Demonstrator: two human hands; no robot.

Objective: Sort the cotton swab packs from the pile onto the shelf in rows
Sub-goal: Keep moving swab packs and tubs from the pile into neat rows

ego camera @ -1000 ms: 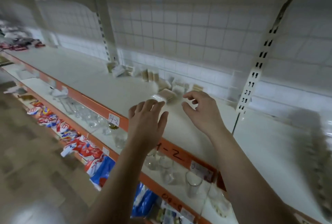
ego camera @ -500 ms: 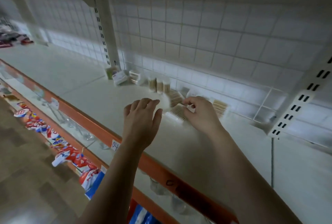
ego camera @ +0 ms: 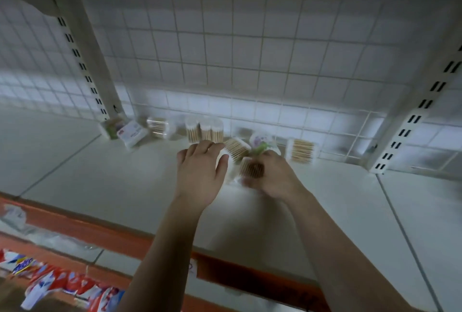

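Clear plastic w/ tan wooden sticks inside: that's the small pack of cotton swabs (ego camera: 251, 170) just right of frame centre, held low over the white shelf board (ego camera: 100, 174). The right hand (ego camera: 271, 179) has its fingers curled round it from the right and top; blur hides exactly where the thumb sits. The left hand (ego camera: 200, 174) is just beside it, palm down, fingers fairly straight and loose, holding nothing I can see. Whether its fingertips touch anything underneath, can't tell. Behind the hands, along the back wall, sits the rest of the pile: three upright round tubs of swabs (ego camera: 205, 131) side by side, a tilted pack (ego camera: 236, 148) just behind the held one, a flat rectangular pack (ego camera: 302, 150) further right, and a few more packs incl. a white box (ego camera: 132, 134) toward the left of the frame. Handling, my guess: v. light, thin shell that's stiff enough but could dent or pop its lid if squeezed, smooth so a bit slippery. Prob. best taken across the two long sides w/ thumb opposite fingers, gentle pressure, then stood upright to match the row.
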